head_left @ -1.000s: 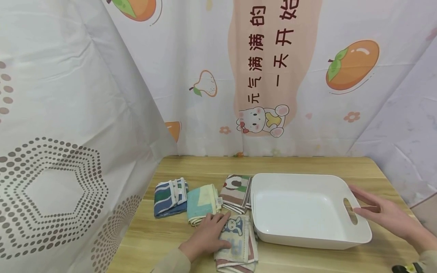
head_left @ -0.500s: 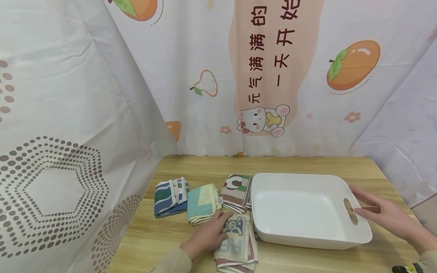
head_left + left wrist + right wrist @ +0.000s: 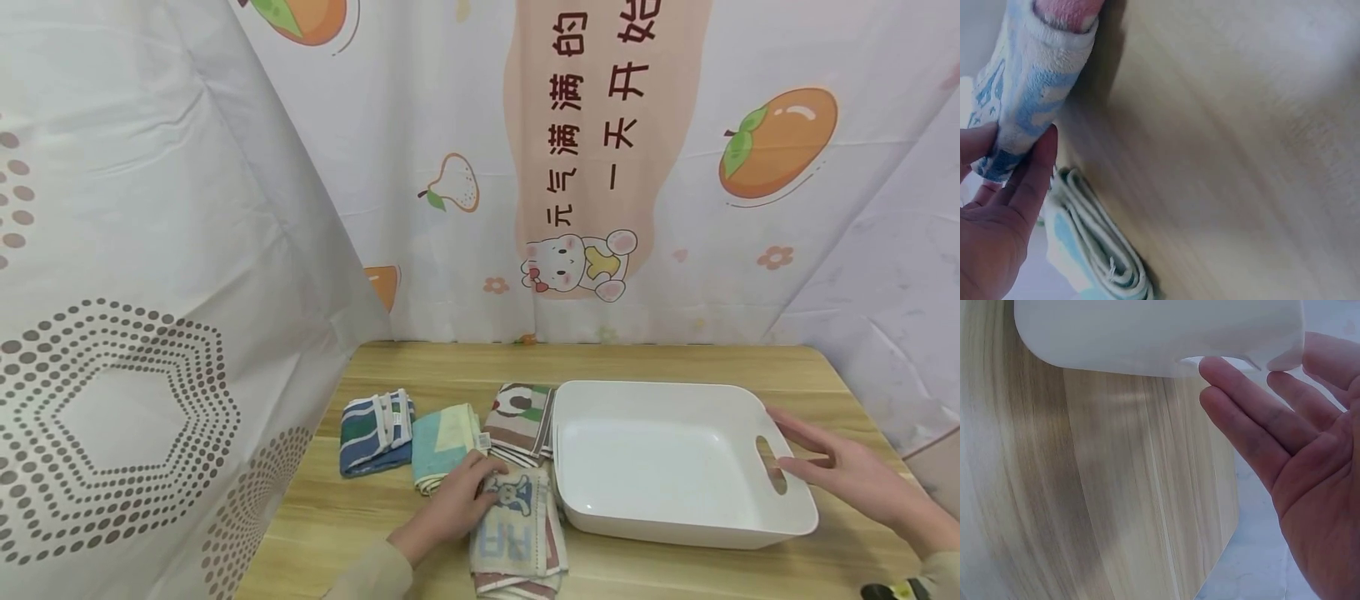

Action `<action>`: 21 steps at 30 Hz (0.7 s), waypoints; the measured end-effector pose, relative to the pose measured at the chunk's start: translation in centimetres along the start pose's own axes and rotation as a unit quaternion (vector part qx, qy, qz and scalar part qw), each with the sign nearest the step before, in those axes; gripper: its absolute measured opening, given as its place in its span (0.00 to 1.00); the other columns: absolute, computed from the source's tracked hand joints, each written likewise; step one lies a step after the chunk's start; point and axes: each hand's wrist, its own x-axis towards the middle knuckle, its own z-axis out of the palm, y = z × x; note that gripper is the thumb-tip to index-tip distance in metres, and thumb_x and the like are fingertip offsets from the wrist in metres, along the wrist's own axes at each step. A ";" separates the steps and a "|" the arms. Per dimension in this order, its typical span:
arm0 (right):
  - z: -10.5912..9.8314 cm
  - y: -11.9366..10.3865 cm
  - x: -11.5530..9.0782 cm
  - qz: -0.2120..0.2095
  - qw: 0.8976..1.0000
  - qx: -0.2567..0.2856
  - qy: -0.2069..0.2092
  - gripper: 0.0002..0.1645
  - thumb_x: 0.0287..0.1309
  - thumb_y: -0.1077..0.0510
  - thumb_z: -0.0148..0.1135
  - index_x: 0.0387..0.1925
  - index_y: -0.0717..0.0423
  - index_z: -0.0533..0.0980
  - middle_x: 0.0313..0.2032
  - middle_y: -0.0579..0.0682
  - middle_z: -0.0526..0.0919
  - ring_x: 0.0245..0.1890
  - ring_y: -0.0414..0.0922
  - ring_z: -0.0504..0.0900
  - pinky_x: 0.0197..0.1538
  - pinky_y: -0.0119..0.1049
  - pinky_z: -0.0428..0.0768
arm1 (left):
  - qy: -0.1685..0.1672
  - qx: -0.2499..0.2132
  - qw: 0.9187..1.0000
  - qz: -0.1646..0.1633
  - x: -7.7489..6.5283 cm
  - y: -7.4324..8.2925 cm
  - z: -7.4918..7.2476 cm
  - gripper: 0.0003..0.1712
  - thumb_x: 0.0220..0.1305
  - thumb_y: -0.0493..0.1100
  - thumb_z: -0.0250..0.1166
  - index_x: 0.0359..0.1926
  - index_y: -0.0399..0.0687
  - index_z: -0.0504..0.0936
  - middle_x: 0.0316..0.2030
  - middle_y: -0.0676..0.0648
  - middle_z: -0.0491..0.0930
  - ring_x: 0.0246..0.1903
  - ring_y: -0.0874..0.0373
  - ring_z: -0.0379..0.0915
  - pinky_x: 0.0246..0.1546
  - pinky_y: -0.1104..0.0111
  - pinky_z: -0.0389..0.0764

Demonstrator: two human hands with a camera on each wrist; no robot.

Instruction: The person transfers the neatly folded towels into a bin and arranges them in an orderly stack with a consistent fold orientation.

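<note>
My left hand [image 3: 455,502] pinches the left edge of a folded beige towel [image 3: 510,533] with a blue bunny and blue lettering. In the left wrist view, the thumb is on one face of this towel [image 3: 1044,81] and the fingers are on the other. More folded cloth with pink edging lies under it. My right hand [image 3: 855,475] is at the right end of a white plastic bin [image 3: 660,537]. Seen from the right wrist, its fairly straight fingers [image 3: 1247,415] touch the end wall around the handle slot.
Behind the left hand lie a teal and yellow folded towel [image 3: 442,446] and a brown patterned one [image 3: 517,421] against the bin. Farther left is a blue striped towel [image 3: 375,437]. A printed curtain [image 3: 450,275] hangs behind the wooden table [image 3: 435,362].
The left hand has gone from lying over the bunny towel to pinching its left edge, which is slightly raised. The right hand and the bin stay put.
</note>
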 end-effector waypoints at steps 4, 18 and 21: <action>0.0 0.0 0.0 0.005 1.000 0.002 -0.003 0.42 0.72 0.50 0.62 0.80 0.46 0.56 0.59 0.13 0.61 0.47 0.25 0.79 0.40 0.22 0.75 | 0.019 -0.007 1.000 0.017 0.0 0.3 -1.0 0.15 0.73 0.42 0.64 0.57 0.59 0.81 0.45 0.58 0.72 0.36 0.65 0.67 0.36 0.72 0.73; -0.1 -0.3 -0.1 0.012 1.000 -0.002 -0.016 0.42 0.74 0.51 0.60 0.81 0.48 0.53 0.47 0.42 0.90 0.47 0.22 0.77 0.39 0.21 0.74 | 0.065 0.018 0.996 0.051 0.6 1.7 -5.1 0.14 0.72 0.40 0.66 0.55 0.57 0.83 0.47 0.58 0.75 0.39 0.66 0.70 0.38 0.71 0.78; -0.1 -0.2 0.0 0.010 1.000 -0.003 -0.013 0.42 0.73 0.50 0.61 0.80 0.48 0.54 0.51 0.37 0.87 0.46 0.23 0.78 0.39 0.22 0.75 | 0.071 0.036 0.995 0.055 0.8 2.2 -6.1 0.14 0.71 0.39 0.66 0.55 0.56 0.84 0.47 0.57 0.75 0.37 0.66 0.70 0.37 0.71 0.78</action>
